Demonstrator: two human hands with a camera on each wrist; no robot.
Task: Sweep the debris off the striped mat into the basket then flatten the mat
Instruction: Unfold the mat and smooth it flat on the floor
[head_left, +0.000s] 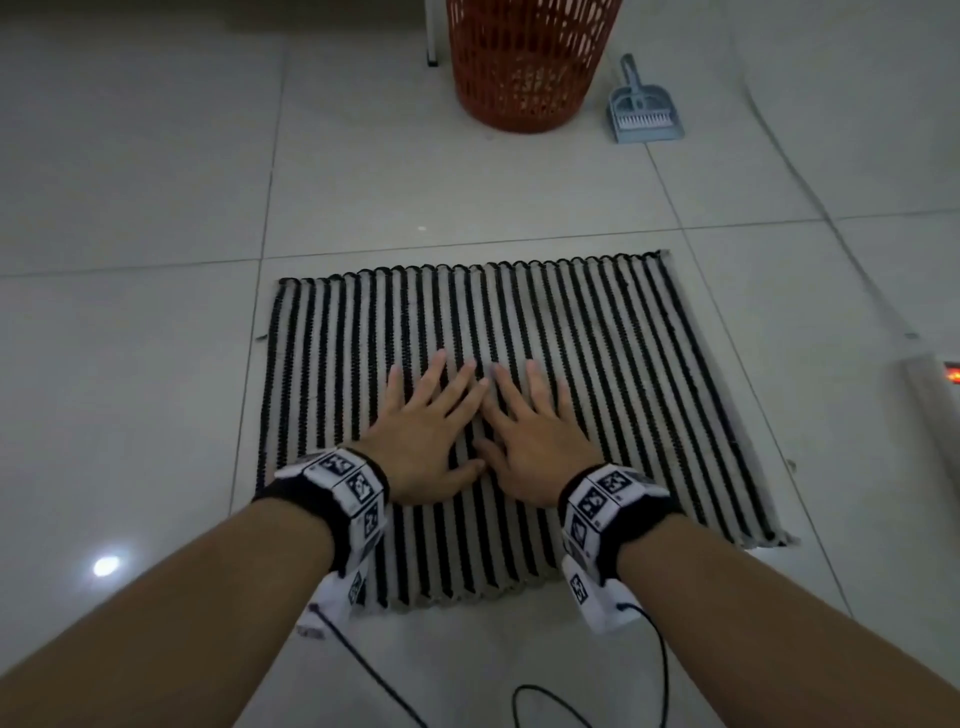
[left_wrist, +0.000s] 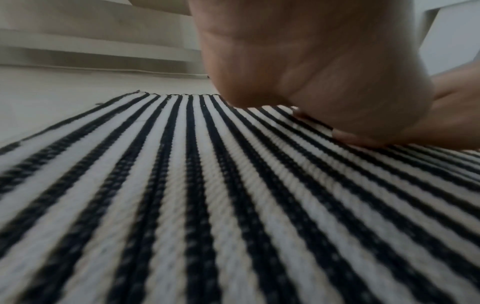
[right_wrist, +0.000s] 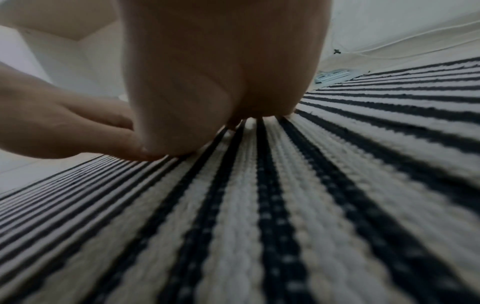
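Note:
The black-and-white striped mat (head_left: 597, 364) lies on the tiled floor in the head view, with no debris showing on it. Both hands press flat on its middle, side by side, fingers straight and spread. My left hand (head_left: 431, 431) lies just left of my right hand (head_left: 530, 431), their index fingers and thumbs nearly touching. In the left wrist view the heel of my left hand (left_wrist: 311, 72) sits on the mat (left_wrist: 182, 205). The right wrist view shows my right hand (right_wrist: 221, 72) on the mat (right_wrist: 285, 205), with the left hand beside it. The orange basket (head_left: 524, 62) stands beyond the mat.
A grey-blue dustpan with a brush in it (head_left: 641, 106) lies on the floor right of the basket. A white power strip with a lit orange switch (head_left: 940, 379) sits at the right edge. Thin cables (head_left: 571, 701) trail on the floor near me.

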